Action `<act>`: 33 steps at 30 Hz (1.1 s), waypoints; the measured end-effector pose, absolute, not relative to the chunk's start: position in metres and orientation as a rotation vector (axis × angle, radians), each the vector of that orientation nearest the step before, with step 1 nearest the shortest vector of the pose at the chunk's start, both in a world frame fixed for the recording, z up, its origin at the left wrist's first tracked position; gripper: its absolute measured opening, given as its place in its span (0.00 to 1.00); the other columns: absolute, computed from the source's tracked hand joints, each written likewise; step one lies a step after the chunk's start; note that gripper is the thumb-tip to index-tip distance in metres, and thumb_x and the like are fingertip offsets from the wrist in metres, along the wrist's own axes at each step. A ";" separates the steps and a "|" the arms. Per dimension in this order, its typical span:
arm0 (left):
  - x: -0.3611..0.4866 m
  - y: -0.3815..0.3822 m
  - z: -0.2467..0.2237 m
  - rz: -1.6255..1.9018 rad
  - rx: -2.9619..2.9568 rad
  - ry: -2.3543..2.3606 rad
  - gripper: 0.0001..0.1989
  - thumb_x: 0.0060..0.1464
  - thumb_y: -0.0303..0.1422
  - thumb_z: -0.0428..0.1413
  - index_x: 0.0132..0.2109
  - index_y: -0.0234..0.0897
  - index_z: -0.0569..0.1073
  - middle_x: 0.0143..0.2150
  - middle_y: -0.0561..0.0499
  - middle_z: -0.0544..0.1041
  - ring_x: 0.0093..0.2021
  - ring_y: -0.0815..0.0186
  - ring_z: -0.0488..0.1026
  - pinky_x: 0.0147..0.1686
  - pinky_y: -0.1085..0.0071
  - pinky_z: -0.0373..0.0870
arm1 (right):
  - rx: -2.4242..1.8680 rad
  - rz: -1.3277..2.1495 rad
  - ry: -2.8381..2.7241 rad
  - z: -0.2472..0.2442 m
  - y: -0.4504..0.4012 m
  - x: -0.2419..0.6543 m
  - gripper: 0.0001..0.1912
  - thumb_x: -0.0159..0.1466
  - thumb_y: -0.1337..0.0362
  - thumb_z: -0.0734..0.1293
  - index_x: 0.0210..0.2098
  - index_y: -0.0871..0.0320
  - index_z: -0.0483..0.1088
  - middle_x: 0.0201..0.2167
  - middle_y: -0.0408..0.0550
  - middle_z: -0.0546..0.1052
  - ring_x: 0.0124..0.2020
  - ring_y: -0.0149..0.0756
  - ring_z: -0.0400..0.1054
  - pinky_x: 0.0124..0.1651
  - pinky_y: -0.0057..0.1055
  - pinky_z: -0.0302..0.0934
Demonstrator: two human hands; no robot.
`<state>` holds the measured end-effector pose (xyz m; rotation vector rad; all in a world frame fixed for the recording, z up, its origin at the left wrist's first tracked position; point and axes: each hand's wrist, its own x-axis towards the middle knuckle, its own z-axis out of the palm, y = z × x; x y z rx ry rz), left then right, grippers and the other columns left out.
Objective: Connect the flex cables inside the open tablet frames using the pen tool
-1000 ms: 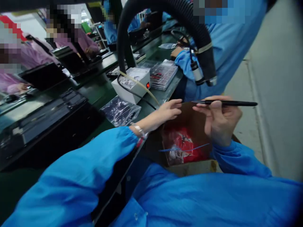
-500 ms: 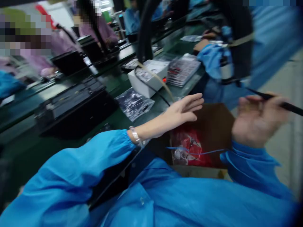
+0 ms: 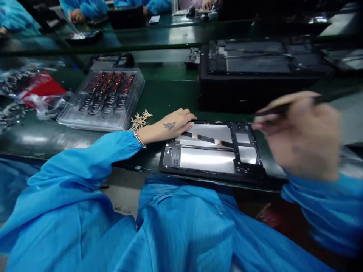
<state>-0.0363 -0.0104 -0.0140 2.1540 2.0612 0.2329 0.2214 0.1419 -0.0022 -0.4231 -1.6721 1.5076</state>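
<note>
An opened tablet (image 3: 208, 158) lies on the bench in front of me, its silver battery plates and a black ribbon cable exposed. At its upper left edge my left hand (image 3: 177, 122) holds the frame, thumb and fingers close together. My right hand (image 3: 307, 138) is raised at the tablet's right side, blurred by motion. Its fingers are closed around a slim black tool (image 3: 273, 110), whose tip points left; blur hides its exact kind. I cannot tell whether the right fingers touch the tablet.
Left of the tablet stand stacked clear trays (image 3: 102, 100) of red and black parts. Small tan strips (image 3: 141, 120) lie beside them. A red bag (image 3: 44, 88) is farther left. Behind the tablet is a large black box (image 3: 227, 90). Co-workers' hands (image 3: 76, 16) show across the bench.
My view has swung from the bench's side to face it. My left hand has gone from outstretched in the air to the tablet's edge. The right hand, tool still held, is now over the bench.
</note>
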 end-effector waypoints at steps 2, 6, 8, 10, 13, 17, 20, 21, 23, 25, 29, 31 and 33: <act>-0.031 -0.015 -0.024 0.328 2.181 2.046 0.20 0.74 0.33 0.43 0.63 0.29 0.71 0.54 0.40 0.75 0.52 0.57 0.71 0.55 0.62 0.68 | -0.422 1.651 -1.757 -0.001 0.146 0.185 0.14 0.64 0.50 0.75 0.36 0.55 0.78 0.31 0.46 0.74 0.31 0.32 0.72 0.35 0.31 0.73; -0.026 -0.022 -0.031 0.388 2.211 1.983 0.20 0.74 0.33 0.41 0.62 0.34 0.72 0.52 0.42 0.75 0.48 0.58 0.71 0.49 0.62 0.67 | -0.545 1.917 -1.761 -0.019 0.159 0.157 0.13 0.66 0.50 0.73 0.37 0.52 0.78 0.27 0.43 0.70 0.35 0.32 0.74 0.42 0.29 0.76; -0.026 -0.023 -0.034 0.410 2.204 1.989 0.20 0.75 0.33 0.41 0.61 0.35 0.73 0.51 0.43 0.75 0.47 0.58 0.71 0.46 0.62 0.66 | -0.585 1.930 -1.776 -0.026 0.165 0.161 0.11 0.68 0.50 0.71 0.37 0.50 0.78 0.27 0.42 0.69 0.36 0.31 0.74 0.43 0.28 0.75; -0.026 -0.022 -0.038 0.435 2.208 2.009 0.19 0.74 0.32 0.41 0.60 0.35 0.73 0.50 0.43 0.75 0.46 0.58 0.70 0.44 0.62 0.65 | -0.588 1.898 -1.804 -0.028 0.169 0.166 0.10 0.69 0.51 0.70 0.38 0.49 0.78 0.28 0.41 0.69 0.37 0.30 0.74 0.44 0.27 0.75; -0.026 -0.023 -0.045 0.477 2.254 2.012 0.18 0.74 0.31 0.42 0.58 0.35 0.74 0.49 0.44 0.74 0.44 0.59 0.69 0.42 0.62 0.64 | -0.576 1.858 -1.822 -0.028 0.173 0.170 0.10 0.69 0.51 0.70 0.38 0.48 0.78 0.30 0.41 0.71 0.37 0.29 0.74 0.45 0.26 0.75; -0.024 -0.027 -0.042 0.476 2.279 1.984 0.17 0.73 0.29 0.44 0.59 0.34 0.73 0.50 0.44 0.73 0.43 0.59 0.67 0.42 0.62 0.63 | -0.569 1.824 -1.831 -0.027 0.173 0.168 0.11 0.66 0.48 0.73 0.38 0.48 0.79 0.32 0.42 0.75 0.37 0.30 0.74 0.44 0.27 0.75; -0.020 -0.030 -0.033 0.379 2.242 1.989 0.17 0.73 0.27 0.42 0.56 0.32 0.73 0.49 0.43 0.72 0.42 0.59 0.66 0.42 0.61 0.62 | -0.543 1.750 -1.878 -0.026 0.167 0.170 0.12 0.66 0.48 0.73 0.38 0.48 0.79 0.33 0.42 0.76 0.36 0.32 0.75 0.43 0.30 0.76; -0.019 -0.030 -0.032 0.360 2.238 1.997 0.17 0.73 0.26 0.42 0.56 0.32 0.73 0.49 0.43 0.72 0.42 0.59 0.66 0.41 0.61 0.62 | -0.538 1.699 -1.907 -0.025 0.164 0.171 0.11 0.67 0.48 0.72 0.39 0.48 0.79 0.33 0.43 0.77 0.36 0.34 0.75 0.44 0.32 0.76; -0.018 -0.030 -0.034 0.365 2.253 2.024 0.17 0.73 0.27 0.42 0.58 0.32 0.73 0.50 0.43 0.73 0.42 0.58 0.67 0.40 0.62 0.62 | -0.546 1.531 -2.019 -0.022 0.156 0.175 0.09 0.68 0.51 0.71 0.40 0.47 0.80 0.36 0.43 0.78 0.38 0.37 0.76 0.47 0.37 0.76; -0.019 -0.029 -0.040 0.388 2.273 2.038 0.18 0.72 0.28 0.43 0.60 0.33 0.72 0.51 0.42 0.73 0.44 0.57 0.68 0.40 0.62 0.62 | -0.564 1.316 -2.185 -0.019 0.149 0.179 0.07 0.70 0.53 0.70 0.41 0.45 0.80 0.39 0.44 0.79 0.41 0.40 0.77 0.48 0.40 0.74; -0.021 -0.030 -0.046 0.413 2.255 2.034 0.17 0.72 0.29 0.44 0.61 0.36 0.70 0.52 0.43 0.72 0.46 0.57 0.68 0.43 0.61 0.63 | -0.555 1.073 -2.391 -0.013 0.141 0.183 0.08 0.71 0.53 0.68 0.42 0.45 0.80 0.39 0.44 0.80 0.41 0.42 0.76 0.44 0.39 0.72; -0.021 -0.032 -0.042 0.413 2.240 2.014 0.16 0.72 0.29 0.43 0.60 0.36 0.71 0.51 0.43 0.72 0.45 0.57 0.68 0.45 0.61 0.63 | -0.554 1.085 -2.403 -0.011 0.140 0.183 0.08 0.72 0.54 0.68 0.41 0.45 0.80 0.39 0.44 0.80 0.41 0.41 0.76 0.43 0.38 0.71; -0.020 -0.034 -0.035 0.393 2.227 1.991 0.16 0.72 0.29 0.42 0.58 0.35 0.71 0.50 0.43 0.71 0.45 0.58 0.67 0.46 0.61 0.63 | -0.556 1.093 -2.407 -0.010 0.140 0.182 0.09 0.72 0.53 0.68 0.41 0.45 0.80 0.39 0.44 0.80 0.41 0.41 0.76 0.42 0.38 0.71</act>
